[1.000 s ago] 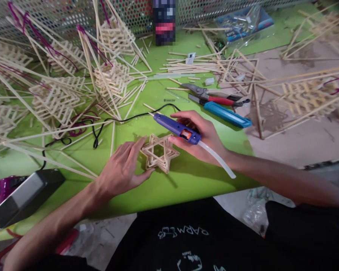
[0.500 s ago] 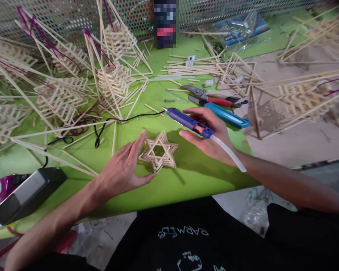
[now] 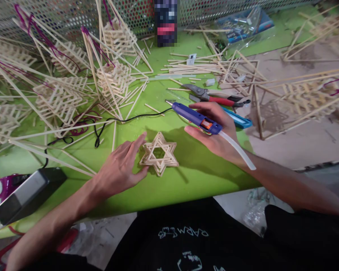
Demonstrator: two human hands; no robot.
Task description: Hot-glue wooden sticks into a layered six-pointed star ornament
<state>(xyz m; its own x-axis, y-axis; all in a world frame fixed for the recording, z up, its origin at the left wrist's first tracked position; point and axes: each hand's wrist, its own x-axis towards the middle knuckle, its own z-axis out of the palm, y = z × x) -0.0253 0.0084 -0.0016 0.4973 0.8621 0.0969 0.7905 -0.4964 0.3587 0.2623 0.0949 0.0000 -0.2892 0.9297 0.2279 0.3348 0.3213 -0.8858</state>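
Against the open fingertips of the left hand (image 3: 118, 169), a stick star (image 3: 159, 153) lies flat on the table (image 3: 186, 182), steadied; just right, the right hand (image 3: 219, 133) clasps a glue gun (image 3: 196, 118), nozzle aimed away from it.

A wooden stick star (image 3: 159, 153) is touched by the left hand (image 3: 121, 168) on the green table (image 3: 186, 180); a blue glue gun (image 3: 196, 118) is gripped by the right hand (image 3: 219, 131).
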